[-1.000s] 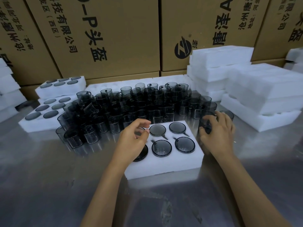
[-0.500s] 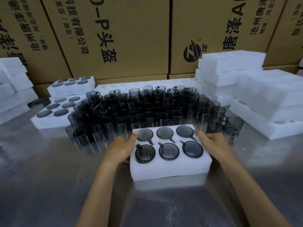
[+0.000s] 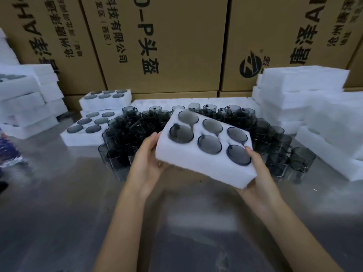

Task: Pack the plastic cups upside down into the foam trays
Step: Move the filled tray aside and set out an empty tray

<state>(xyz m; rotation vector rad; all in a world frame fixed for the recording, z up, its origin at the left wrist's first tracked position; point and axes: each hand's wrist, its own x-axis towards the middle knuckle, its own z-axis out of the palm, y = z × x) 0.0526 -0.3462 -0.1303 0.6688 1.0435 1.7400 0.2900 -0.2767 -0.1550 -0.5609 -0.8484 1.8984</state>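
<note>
Far left: white foam slabs [image 3: 25,107] are stacked in a blocky pile at the left edge, soft-edged and matte.
Filled trays: two white foam trays [image 3: 92,126] are seen in the middle left, one set behind and above the other, each with six round smoky-grey cup bases in its holes.
Left hand: the left hand [image 3: 146,163] is curled round the left end of the held foam tray [image 3: 198,163], thumb on the side wall, fingers underneath.
Held tray: a thick rectangular foam block is held above the table at centre frame, tilted with its right end lower; six translucent grey plastic cups [image 3: 209,144] sit upside down in its round holes.
Loose cups: a dense cluster of dark, glossy loose cups [image 3: 125,134] stands on the table behind the tray.
Right hand: the right hand [image 3: 257,173] grips the tray's lower right corner, thumb on top.
Table: a brushed, reflective metal table [image 3: 59,213] fills the lower frame.
Right: empty foam trays [image 3: 314,107] are piled at the right.
Background: printed cardboard boxes [image 3: 176,46] span the top.
</note>
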